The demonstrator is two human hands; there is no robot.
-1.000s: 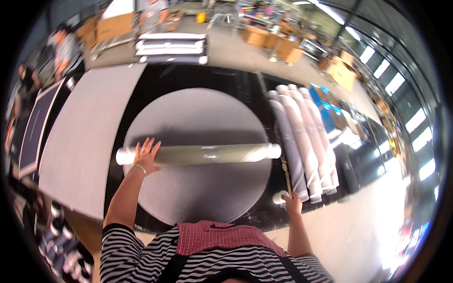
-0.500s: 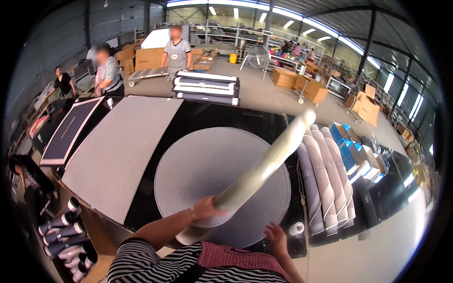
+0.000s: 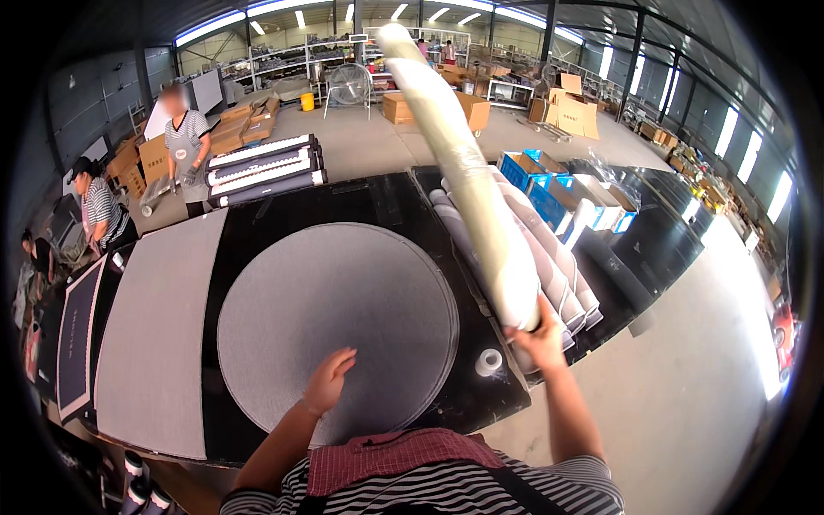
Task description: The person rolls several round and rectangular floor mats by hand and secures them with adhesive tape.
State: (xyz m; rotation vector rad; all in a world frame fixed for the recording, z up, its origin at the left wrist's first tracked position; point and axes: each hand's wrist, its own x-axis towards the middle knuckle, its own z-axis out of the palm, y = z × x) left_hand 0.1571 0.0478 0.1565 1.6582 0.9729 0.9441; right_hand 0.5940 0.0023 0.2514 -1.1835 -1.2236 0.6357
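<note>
My right hand [image 3: 539, 340] grips the lower end of a long cream rolled mat [image 3: 468, 180], which slants up and away to the left over the other rolls. Several pale rolled mats [image 3: 549, 249] lie side by side beneath it on the black table, partly hidden by it. My left hand [image 3: 330, 382] holds nothing; its fingers are stretched out over the near part of a large round grey mat [image 3: 343, 300]. Close to my right hand, a small white roll [image 3: 488, 362] stands upright on the table.
A grey rectangular mat [image 3: 159, 326] covers the left of the table, beside a dark bordered mat [image 3: 79, 335]. Blue and white boxes [image 3: 549, 193] stand at the right. Beyond the table are stacked rolls [image 3: 264, 169] and a person in a striped shirt [image 3: 184, 142].
The cream roll has swung right, from over the round mat to over the pale rolls. My left hand has let it go, and my right hand now grips it. The view has turned right.
</note>
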